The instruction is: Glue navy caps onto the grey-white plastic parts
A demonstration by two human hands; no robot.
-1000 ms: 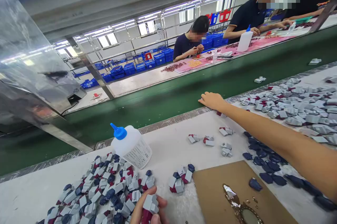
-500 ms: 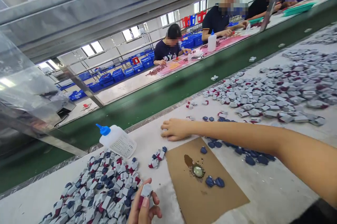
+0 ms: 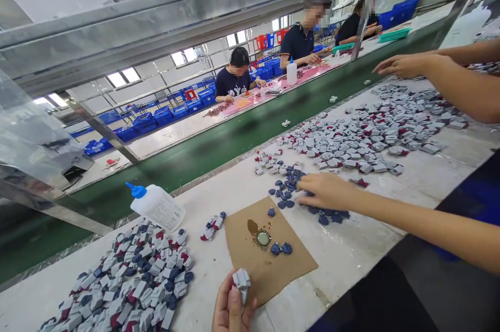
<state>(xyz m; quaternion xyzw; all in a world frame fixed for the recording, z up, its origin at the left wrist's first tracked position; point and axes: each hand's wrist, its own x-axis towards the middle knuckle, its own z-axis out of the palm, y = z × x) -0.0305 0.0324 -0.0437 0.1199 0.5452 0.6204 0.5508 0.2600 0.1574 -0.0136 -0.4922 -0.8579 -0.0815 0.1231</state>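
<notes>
My left hand [image 3: 234,303] pinches a small grey block-shaped piece [image 3: 241,279] with a bit of dark red on its side, at the front of the cardboard sheet [image 3: 289,275]. My right hand [image 3: 322,192] is at the heap of dark blue pieces [image 3: 287,181], palm down, its fingers stretched and apart. On the cardboard lie a small round dish [image 3: 263,238] with a wet brown patch beside it, one loose blue piece [image 3: 271,212] and a pair of blue pieces [image 3: 281,249].
A white squeeze bottle with blue tip [image 3: 158,207] leans behind a pile of grey, red and blue pieces [image 3: 128,280]. Grey and red pieces [image 3: 363,139] cover the right side. A co-worker's hands [image 3: 414,66] reach in there. Beyond runs a green conveyor belt [image 3: 219,150].
My right hand has moved from the table behind the cardboard to the blue pieces. My left hand still holds the grey piece, now over the cardboard's edge. The view has shifted right.
</notes>
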